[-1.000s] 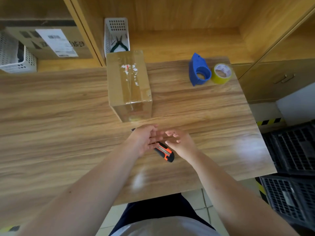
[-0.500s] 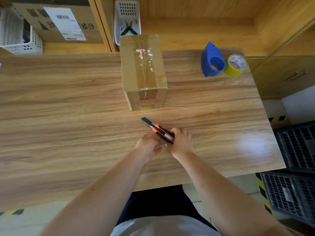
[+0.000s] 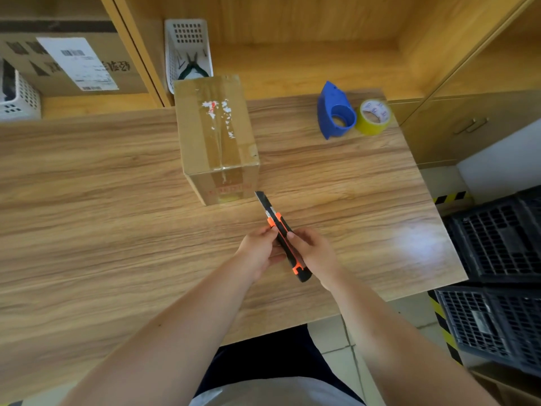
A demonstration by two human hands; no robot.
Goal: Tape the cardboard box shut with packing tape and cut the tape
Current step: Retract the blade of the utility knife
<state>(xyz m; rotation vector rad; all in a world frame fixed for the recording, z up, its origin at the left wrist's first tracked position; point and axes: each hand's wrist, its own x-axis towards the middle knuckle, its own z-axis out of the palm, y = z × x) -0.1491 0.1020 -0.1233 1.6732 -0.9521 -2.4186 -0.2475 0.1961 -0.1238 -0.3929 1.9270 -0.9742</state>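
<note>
A closed cardboard box [image 3: 215,133] stands on the wooden table [image 3: 87,200], with clear tape along its top seam and down its near face. An orange-and-black utility knife [image 3: 282,237] is held just in front of the box, blade end pointing at the box's near right corner. My right hand [image 3: 314,254] grips the knife's handle. My left hand [image 3: 259,250] pinches the knife's upper body from the left. A blue tape dispenser [image 3: 335,112] and a yellow-green tape roll [image 3: 374,117] sit at the table's far right.
A white basket [image 3: 187,51] holding pliers stands behind the box. A labelled carton [image 3: 73,63] and another white basket [image 3: 17,98] are on the shelf at far left. Black crates [image 3: 497,259] are stacked on the floor to the right.
Both hands have lifted the knife off the table and turned it, so its blade end now points at the box's corner. The camera view has shifted slightly.
</note>
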